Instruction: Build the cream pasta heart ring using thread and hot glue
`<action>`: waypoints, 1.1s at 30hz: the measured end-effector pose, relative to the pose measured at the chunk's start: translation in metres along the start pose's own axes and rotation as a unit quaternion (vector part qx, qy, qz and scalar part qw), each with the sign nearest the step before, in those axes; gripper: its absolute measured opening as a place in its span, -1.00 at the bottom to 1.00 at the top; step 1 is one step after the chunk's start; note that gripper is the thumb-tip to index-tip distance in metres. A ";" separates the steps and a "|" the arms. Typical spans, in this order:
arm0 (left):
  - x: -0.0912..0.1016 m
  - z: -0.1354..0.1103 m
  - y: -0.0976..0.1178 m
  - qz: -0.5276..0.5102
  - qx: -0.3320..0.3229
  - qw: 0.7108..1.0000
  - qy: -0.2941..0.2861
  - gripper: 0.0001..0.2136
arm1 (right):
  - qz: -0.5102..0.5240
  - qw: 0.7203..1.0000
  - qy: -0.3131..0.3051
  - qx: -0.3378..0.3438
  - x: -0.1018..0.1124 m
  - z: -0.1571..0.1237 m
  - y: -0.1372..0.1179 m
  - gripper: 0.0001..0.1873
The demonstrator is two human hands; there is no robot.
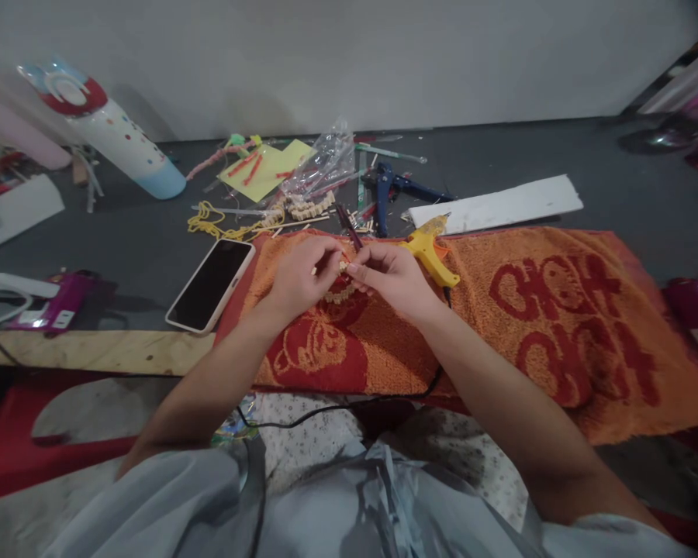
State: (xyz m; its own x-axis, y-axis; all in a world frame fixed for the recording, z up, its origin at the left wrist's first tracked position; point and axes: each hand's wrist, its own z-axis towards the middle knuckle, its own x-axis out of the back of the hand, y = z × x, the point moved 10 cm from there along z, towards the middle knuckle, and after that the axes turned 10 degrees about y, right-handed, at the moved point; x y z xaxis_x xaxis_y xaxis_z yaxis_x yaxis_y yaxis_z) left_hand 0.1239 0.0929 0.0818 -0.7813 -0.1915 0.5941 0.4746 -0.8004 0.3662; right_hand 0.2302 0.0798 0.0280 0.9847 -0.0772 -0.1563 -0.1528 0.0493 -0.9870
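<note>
Above the orange towel, my left hand (305, 275) and my right hand (392, 277) nearly meet, fingers pinched. Between their fingertips is a small beige beaded piece (343, 266) with a bit of red strand; its exact form is too small to tell. Just below the hands, a curved strip of beige beads (340, 295) shows against the towel, partly hidden by my fingers. A dark pen-like stick (347, 225) points up beside my right fingertips; whether they hold it cannot be seen. Right of that hand lies a yellow glue gun (430, 249).
The orange and red towel (477, 341) covers the table's front. A phone (210, 285) lies left of it. Behind are yellow string (209, 223), yellow paper (261, 172), blue pliers-like tool (385, 194) and a white strip (500, 205). A black cord (302, 418) hangs along the front.
</note>
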 end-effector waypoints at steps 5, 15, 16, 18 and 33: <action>0.000 0.000 0.000 -0.011 0.024 1.000 0.002 -0.86 | -0.001 1.000 -0.014 0.002 0.001 -0.002 -0.005 -0.69; -0.003 -0.002 -0.001 -0.043 0.031 0.999 -0.004 -0.75 | 0.011 0.999 0.002 -0.046 0.010 0.000 0.003 -0.68; -0.002 -0.001 -0.001 -0.043 0.026 0.999 0.000 -0.73 | 0.010 0.999 0.002 -0.048 0.010 0.000 0.004 -0.68; 0.001 0.000 0.003 -0.040 0.006 0.999 0.007 -0.71 | 0.003 0.999 0.000 -0.050 0.010 0.000 0.004 -0.70; -0.004 0.002 0.004 0.006 -0.005 1.000 -0.027 -0.88 | -0.016 0.999 -0.019 -0.029 0.005 -0.002 -0.003 -0.75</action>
State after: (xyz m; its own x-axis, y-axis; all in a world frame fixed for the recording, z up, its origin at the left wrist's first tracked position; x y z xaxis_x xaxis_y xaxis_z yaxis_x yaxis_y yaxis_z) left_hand 0.1296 0.0918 0.0816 -0.7529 -0.1703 0.6358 0.4792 -0.8039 0.3522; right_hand 0.2352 0.0771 0.0297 0.9914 -0.0409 -0.1243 -0.1248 -0.0097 -0.9921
